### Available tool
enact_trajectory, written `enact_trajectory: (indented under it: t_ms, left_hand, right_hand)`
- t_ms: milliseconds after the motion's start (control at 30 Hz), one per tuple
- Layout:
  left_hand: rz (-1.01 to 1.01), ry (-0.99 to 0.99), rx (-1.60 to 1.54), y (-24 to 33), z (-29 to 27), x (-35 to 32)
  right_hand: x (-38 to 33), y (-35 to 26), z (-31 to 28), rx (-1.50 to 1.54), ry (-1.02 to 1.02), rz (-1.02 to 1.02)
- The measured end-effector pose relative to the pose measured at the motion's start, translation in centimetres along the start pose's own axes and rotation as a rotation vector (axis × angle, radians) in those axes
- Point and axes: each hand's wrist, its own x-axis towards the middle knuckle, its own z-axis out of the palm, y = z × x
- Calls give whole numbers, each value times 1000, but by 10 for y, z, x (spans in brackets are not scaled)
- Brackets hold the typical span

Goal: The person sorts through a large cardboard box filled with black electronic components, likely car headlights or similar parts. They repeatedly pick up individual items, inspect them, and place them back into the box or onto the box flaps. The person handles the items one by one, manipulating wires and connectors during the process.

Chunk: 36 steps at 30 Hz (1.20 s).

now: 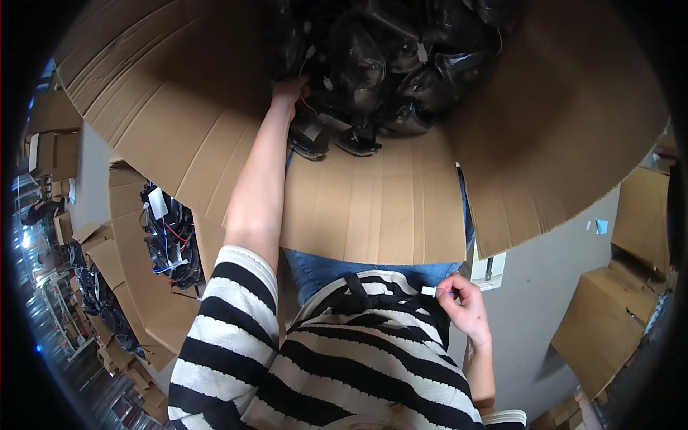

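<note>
My left hand [290, 92] reaches into a big cardboard box [373, 208] with its front flap folded toward me. It is at the near left edge of a heap of glossy black parts [358, 68], some with wires and small white connectors. A thin red wire [307, 107] shows beside this hand; its fingers are mostly hidden in shade and among the parts. Close to my waist on the right, my right hand [464, 309] is closed in a pinch on a small white piece [428, 291] that looks like a wire connector.
On the left stands another open carton [129, 208] with black parts and coloured wires [172, 236]. Further left are more black parts [104, 301] and cartons. Brown cartons [598, 322] sit on the grey floor [530, 301] at the right. The box's wide side flaps flank my arms.
</note>
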Motion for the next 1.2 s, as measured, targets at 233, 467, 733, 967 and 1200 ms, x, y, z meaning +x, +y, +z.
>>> enact_trajectory:
  t_ms: [233,467,733,967,1200]
  left_hand:
    - [246,-352,69,-32,-4,-126]
    - [115,-720,154,-60,-16,-257]
    - [-149,-938,-64,-63,-15,-302]
    - [-284,-910,-194,-51,-16,-312]
    - [-265,-957,-74,-55,-21,-314]
  right_hand:
    - [15,-13,2,-72,-61,-23]
    - [20,-18,12,-88,-115,-48]
    - [20,-4,23,-23,-121,-62]
    - [19,-2,34,82,-104,-82]
    - [16,-1,35,179,-103,-41]
